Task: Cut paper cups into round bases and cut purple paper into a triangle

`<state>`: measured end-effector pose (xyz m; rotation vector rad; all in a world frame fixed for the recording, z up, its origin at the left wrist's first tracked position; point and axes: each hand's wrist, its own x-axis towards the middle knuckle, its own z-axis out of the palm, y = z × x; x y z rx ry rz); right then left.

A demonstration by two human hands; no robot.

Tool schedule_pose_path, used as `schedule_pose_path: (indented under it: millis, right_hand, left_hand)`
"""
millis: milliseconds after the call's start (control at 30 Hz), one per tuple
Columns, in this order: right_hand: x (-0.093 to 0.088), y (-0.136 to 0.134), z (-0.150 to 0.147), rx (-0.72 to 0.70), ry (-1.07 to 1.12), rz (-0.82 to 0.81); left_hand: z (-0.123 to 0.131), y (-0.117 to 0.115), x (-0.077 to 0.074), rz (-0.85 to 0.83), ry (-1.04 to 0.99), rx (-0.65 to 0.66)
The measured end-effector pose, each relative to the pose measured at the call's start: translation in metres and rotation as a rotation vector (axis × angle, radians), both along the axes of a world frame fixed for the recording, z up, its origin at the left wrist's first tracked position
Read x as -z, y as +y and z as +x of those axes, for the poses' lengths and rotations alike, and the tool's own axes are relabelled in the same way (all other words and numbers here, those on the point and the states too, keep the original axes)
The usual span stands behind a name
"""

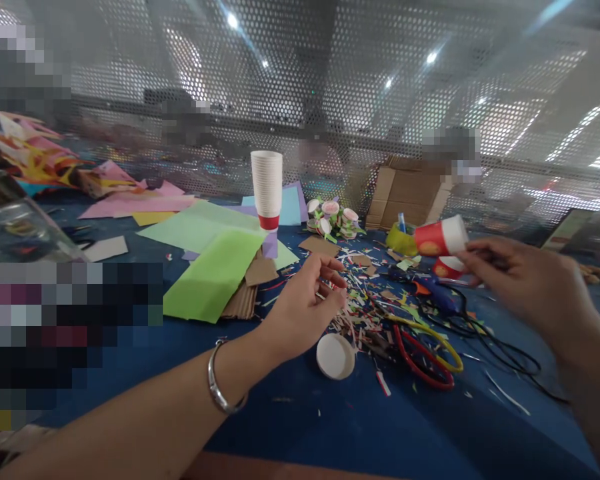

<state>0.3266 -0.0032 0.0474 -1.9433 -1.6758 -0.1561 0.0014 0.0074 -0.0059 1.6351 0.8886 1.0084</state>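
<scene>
My right hand (525, 280) is closed at its fingertips on the white rim of a red and white paper cup (433, 239), tipped on its side. A second red paper cup (447, 267) shows just below it. Over the scraps, my left hand (305, 297) hangs with its fingers loosely curled and apart, and I see nothing held in it. Under that hand lies a round white cup base (335, 357), with thin pinkish strips beside it. A tall stack of nested paper cups (267, 187) stands upright beyond my left hand.
Paper scraps (365, 287) litter the blue table (290, 427). Scissors with red and yellow handles (425, 383) and a blue glue gun (443, 297) with its cable lie at right. Green paper sheets (215, 273) are at left. Cut cup pieces (330, 217) and a cardboard box (405, 193) stand behind.
</scene>
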Motion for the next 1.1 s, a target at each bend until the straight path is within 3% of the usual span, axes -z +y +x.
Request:
schedule_pose_path:
  millis: [100, 233, 533, 833, 1100]
  right_hand:
    - [-0.010, 0.024, 0.033, 0.137, -0.059, -0.074]
    - [-0.006, 0.044, 0.068, 0.246, -0.132, -0.177]
    - [0.011, 0.057, 0.114, 0.165, -0.286, -0.335]
    - [0.021, 0.069, 0.106, 0.072, -0.351, -0.374]
    - [0.018, 0.041, 0.077, 0.112, -0.232, -0.220]
  left_hand:
    - [-0.002, 0.002, -0.001, 0.007, -0.008, -0.004]
    - [-0.002, 0.001, -0.003, 0.032, 0.020, -0.005]
    - [-0.003, 0.001, -0.004, 0.023, 0.045, 0.008]
    - [-0.005, 0.001, -0.005, 0.076, 0.096, 0.011]
    - [-0.006, -0.002, -0.010, 0.215, 0.273, 0.083]
